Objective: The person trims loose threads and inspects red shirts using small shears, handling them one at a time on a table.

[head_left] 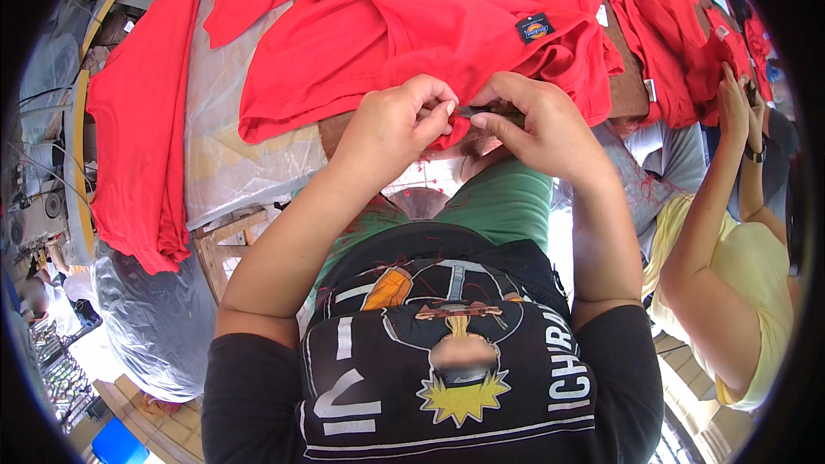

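A red shirt lies spread over the table before me, with a dark label stitched on it. My left hand is closed, its thumb and fingers pinching the shirt's near edge. Close to its fingertips, my right hand is closed around small dark thread snips, mostly hidden by the fingers. A bit of red cloth hangs below, between the two hands. Short red thread ends lie scattered over my green trousers and dark lap.
Another red garment hangs over the table's left side, beside clear plastic sheeting. More red shirts are heaped at the right. There a co-worker in a yellow top raises both hands to red cloth. A large plastic-wrapped bundle stands at lower left.
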Demonstrator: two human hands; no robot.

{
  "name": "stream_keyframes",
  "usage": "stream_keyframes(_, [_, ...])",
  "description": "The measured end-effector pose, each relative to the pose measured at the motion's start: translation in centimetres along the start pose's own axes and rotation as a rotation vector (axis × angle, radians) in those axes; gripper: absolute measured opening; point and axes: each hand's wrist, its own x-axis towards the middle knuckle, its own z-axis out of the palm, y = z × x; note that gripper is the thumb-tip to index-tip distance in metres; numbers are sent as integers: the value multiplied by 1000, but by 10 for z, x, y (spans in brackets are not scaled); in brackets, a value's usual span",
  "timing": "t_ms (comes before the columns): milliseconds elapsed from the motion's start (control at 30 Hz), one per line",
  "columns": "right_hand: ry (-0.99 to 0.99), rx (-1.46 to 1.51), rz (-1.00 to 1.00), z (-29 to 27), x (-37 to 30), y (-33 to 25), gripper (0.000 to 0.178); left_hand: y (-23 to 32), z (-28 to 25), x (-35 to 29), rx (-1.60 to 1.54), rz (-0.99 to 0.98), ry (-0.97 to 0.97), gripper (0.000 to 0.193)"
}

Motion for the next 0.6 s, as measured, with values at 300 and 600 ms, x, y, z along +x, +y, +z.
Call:
stream_keyframes(300, [121,113,88,-11,-20,13,38,55,-51,-30,348,291,-374,10])
stream_keyframes(600, [84,297,340,25,-16,11,22,-4,7,3,-287,29,28,17])
